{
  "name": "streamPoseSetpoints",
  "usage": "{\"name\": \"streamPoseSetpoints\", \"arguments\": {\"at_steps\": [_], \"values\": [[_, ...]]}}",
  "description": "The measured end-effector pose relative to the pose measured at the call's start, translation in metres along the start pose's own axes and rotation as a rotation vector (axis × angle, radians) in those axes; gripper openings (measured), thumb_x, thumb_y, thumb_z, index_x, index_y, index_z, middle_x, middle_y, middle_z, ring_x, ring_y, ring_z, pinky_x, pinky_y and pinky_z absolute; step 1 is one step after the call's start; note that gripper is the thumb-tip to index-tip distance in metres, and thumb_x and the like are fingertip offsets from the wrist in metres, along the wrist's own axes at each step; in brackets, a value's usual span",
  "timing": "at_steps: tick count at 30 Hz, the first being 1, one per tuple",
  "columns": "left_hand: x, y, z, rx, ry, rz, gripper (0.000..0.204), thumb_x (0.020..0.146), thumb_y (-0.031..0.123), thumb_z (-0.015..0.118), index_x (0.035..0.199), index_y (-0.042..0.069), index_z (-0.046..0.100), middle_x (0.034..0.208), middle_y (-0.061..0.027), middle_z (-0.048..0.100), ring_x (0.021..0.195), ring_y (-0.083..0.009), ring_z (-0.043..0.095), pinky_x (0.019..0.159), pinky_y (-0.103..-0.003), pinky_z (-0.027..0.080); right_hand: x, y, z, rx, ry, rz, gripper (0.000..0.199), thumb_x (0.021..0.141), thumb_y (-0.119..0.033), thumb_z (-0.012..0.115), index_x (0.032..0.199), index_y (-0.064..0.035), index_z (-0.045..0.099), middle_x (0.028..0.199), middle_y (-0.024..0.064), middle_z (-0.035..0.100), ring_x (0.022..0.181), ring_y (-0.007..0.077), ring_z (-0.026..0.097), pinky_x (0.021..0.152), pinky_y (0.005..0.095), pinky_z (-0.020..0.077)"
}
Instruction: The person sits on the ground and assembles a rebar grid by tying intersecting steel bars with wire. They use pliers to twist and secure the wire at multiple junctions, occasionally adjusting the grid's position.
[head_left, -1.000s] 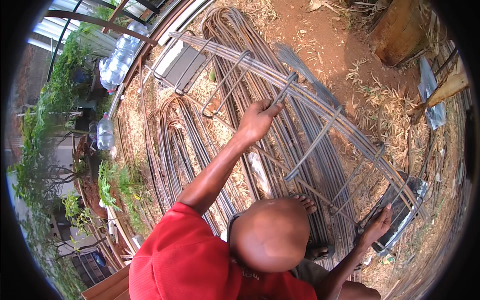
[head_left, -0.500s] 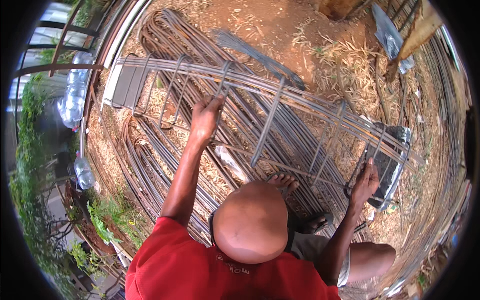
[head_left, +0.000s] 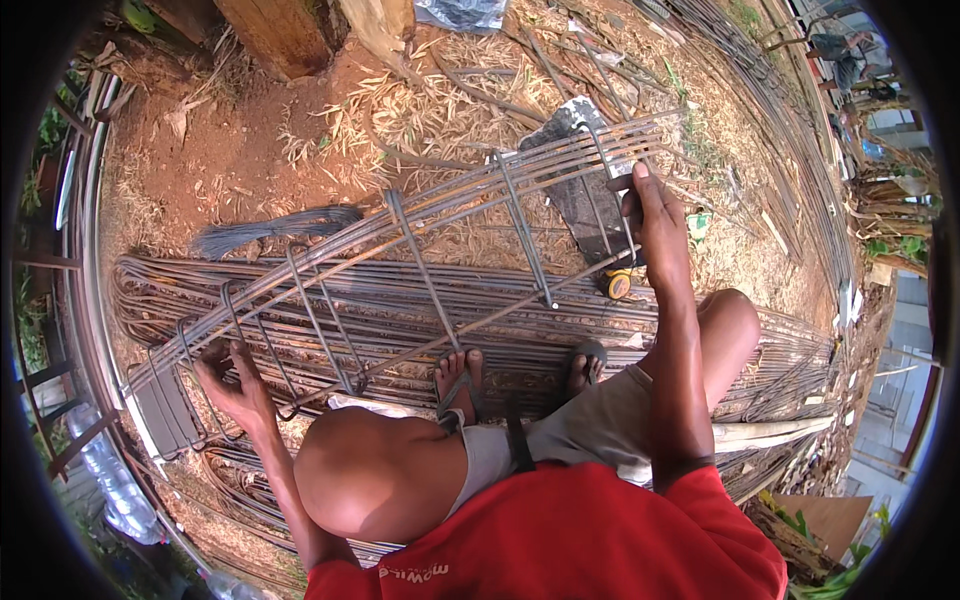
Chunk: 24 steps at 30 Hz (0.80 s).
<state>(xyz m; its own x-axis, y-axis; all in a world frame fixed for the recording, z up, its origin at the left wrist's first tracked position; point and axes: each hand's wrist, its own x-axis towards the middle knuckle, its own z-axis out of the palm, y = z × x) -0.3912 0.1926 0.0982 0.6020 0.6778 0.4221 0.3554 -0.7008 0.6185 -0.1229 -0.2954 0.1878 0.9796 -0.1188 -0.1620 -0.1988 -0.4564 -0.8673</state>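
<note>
A long cage of steel rebars (head_left: 445, 210) lies slantwise before me, with several bent square stirrups (head_left: 420, 262) spaced along its bars. My left hand (head_left: 237, 393) is beside the stirrups at the cage's left end, fingers apart and nothing plainly held. At the right end, my right hand (head_left: 660, 225) has its fingers curled at the last stirrup (head_left: 606, 165). Under that end stands a dark block (head_left: 585, 205) with a pale edge; a grey ribbed block (head_left: 165, 410) is under the left end. A yellow-and-black tape measure (head_left: 619, 286) rests below my right hand.
A thick stack of rebars (head_left: 240, 300) runs under the cage and around my sandalled feet (head_left: 460, 385). Beyond it lies a bundle of thin tie wire (head_left: 275, 228) on the soil. Tree stumps (head_left: 280, 35) stand at the far side, and plastic bottles (head_left: 115, 480) at the left.
My view has turned, so the cage slants the other way. My left hand has gone from a middle stirrup to the left end; my right hand stays by the right-end stirrup, higher up.
</note>
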Motion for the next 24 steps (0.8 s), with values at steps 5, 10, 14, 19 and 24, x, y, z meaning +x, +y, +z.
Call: {"name": "streamPoseSetpoints", "arguments": {"at_steps": [5, 10, 14, 19, 24], "values": [[0.028, 0.022, 0.024, 0.032, -0.542, 0.119, 0.024, 0.097, 0.001, 0.070, 0.120, -0.004, 0.068, 0.110, -0.0220, 0.074, 0.101, -0.0355, 0.072, 0.093, -0.043, 0.053, 0.016, -0.035, -0.087, 0.270, 0.223, -0.108, 0.047, 0.114, -0.043, 0.054, 0.112, -0.0001, 0.074, 0.072, -0.0039, 0.053, 0.052, 0.0049, 0.033, 0.050, 0.0244, 0.0240], [0.022, 0.005, 0.058, 0.265, -0.560, 0.415, 0.037, 0.092, 0.003, 0.071, 0.128, -0.002, 0.065, 0.115, -0.0200, 0.074, 0.115, -0.0455, 0.065, 0.104, -0.054, 0.048, 0.023, 0.012, -0.111, 0.534, 0.360, 0.101, 0.033, 0.112, -0.034, 0.060, 0.111, -0.0025, 0.071, 0.073, -0.0047, 0.053, 0.050, 0.0037, 0.033, 0.046, 0.0233, 0.0235], [0.021, -0.014, 0.073, 0.362, -0.520, 0.518, 0.034, 0.092, 0.007, 0.072, 0.125, 0.000, 0.066, 0.115, -0.0195, 0.074, 0.110, -0.0461, 0.064, 0.100, -0.056, 0.048, 0.024, 0.048, -0.110, 0.595, 0.345, 0.231, 0.031, 0.111, -0.033, 0.059, 0.111, -0.0039, 0.070, 0.075, -0.0057, 0.053, 0.052, 0.0037, 0.034, 0.047, 0.0232, 0.0232], [0.023, -0.035, 0.078, 0.258, -0.747, 0.367, 0.023, 0.093, 0.005, 0.069, 0.116, 0.000, 0.068, 0.110, -0.0213, 0.067, 0.101, -0.0416, 0.063, 0.096, -0.047, 0.051, 0.026, 0.053, -0.118, 0.368, 0.301, 0.127, 0.032, 0.111, -0.035, 0.061, 0.107, -0.0054, 0.072, 0.073, -0.0068, 0.051, 0.054, 0.0036, 0.035, 0.048, 0.0242, 0.0235], [-0.025, -0.048, 0.066, -0.431, -0.863, -0.343, 0.025, 0.102, 0.013, 0.066, 0.123, 0.000, 0.065, 0.116, -0.0124, 0.062, 0.105, -0.0263, 0.061, 0.101, -0.040, 0.052, 0.026, 0.071, -0.113, 0.143, 0.351, 0.129, 0.033, 0.108, -0.037, 0.065, 0.100, -0.0066, 0.075, 0.073, -0.0056, 0.053, 0.061, 0.0044, 0.039, 0.055, 0.0251, 0.0298]]}}
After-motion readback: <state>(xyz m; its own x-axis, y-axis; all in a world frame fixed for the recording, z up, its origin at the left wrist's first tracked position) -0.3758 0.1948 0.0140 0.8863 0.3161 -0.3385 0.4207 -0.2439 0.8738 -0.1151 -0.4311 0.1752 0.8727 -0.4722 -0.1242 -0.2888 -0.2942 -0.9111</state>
